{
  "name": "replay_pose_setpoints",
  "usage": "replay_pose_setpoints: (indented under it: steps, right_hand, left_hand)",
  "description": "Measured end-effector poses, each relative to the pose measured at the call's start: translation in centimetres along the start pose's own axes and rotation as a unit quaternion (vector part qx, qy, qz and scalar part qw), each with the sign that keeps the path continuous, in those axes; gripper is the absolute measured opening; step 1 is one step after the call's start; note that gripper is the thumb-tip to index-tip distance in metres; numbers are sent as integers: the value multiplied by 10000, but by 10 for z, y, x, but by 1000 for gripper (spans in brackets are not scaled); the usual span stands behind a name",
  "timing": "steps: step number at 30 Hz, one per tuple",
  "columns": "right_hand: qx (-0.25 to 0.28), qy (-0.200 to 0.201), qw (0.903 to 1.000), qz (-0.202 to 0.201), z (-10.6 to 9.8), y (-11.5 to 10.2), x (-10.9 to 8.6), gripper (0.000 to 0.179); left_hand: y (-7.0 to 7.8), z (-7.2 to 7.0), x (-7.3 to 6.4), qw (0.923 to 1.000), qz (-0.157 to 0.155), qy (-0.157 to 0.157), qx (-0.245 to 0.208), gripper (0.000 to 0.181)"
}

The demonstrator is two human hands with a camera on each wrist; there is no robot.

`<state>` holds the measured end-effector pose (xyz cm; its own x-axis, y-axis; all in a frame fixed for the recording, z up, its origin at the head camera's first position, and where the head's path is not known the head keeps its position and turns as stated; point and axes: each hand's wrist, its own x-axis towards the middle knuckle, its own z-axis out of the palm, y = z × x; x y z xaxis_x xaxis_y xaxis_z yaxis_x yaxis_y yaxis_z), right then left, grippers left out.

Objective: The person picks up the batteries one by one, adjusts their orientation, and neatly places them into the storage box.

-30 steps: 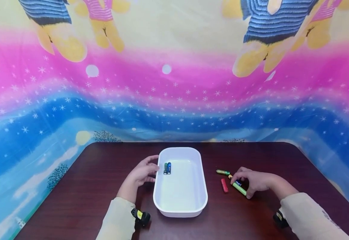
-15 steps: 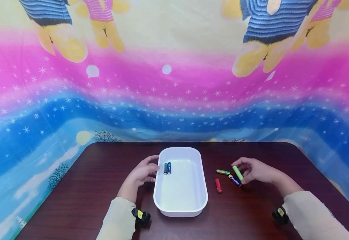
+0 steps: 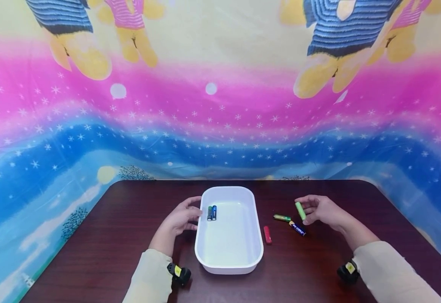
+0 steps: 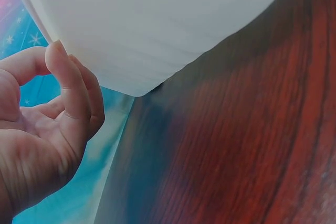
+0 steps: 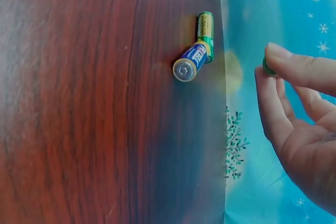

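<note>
In the head view my right hand (image 3: 324, 211) pinches a light green battery (image 3: 300, 211) between thumb and fingers, raised over the table. The right wrist view shows just its dark green end (image 5: 268, 67) at the fingertips. Below it lie a blue-and-gold battery (image 3: 297, 228) and a green-and-yellow battery (image 3: 282, 217), end to end. A red battery (image 3: 267, 235) lies just right of the white tray (image 3: 229, 269). My left hand (image 3: 182, 215) touches the tray's left side with loosely bent fingers. Inside the tray sit a green battery (image 3: 209, 213) and a blue battery (image 3: 214, 213), side by side.
The dark reddish wooden table (image 3: 129, 235) bears everything. A patterned cloth (image 3: 220, 139) hangs right behind its far edge and along the sides. Black cameras (image 3: 179, 273) are strapped at both wrists.
My right hand has lifted the light green battery and carried it away from me, uncovering the blue-and-gold battery. The red battery has shifted left toward the tray. My left hand stays in place.
</note>
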<state>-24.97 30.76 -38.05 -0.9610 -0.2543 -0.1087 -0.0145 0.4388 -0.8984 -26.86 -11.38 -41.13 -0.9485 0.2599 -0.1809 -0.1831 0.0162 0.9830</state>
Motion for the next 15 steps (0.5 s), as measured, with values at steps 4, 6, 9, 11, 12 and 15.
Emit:
replay_pose_setpoints:
  steps: [4,6,9,11,12,15]
  right_hand:
    - [-62,179,9998,82,2,-3,2,67]
    - [-69,207,9997,88,3,-5,2,67]
    - [-78,186,9998,26,4,-8,2,66]
    - [-68,167,9998,0,6,-11,3,67]
    - [-79,147,9999,-25,6,-13,3,66]
    - [-67,139,9999,-6,8,-17,4,67]
  left_hand:
    - [0,1,0,10000,-1,21,5,59]
    - [0,1,1,10000,-3,30,8,59]
    - [0,1,1,10000,-1,38,-4,59]
    - [0,1,1,10000,1,38,0,59]
    - [0,1,1,10000,5,33,-1,59]
    - [0,1,1,10000,9,30,4,59]
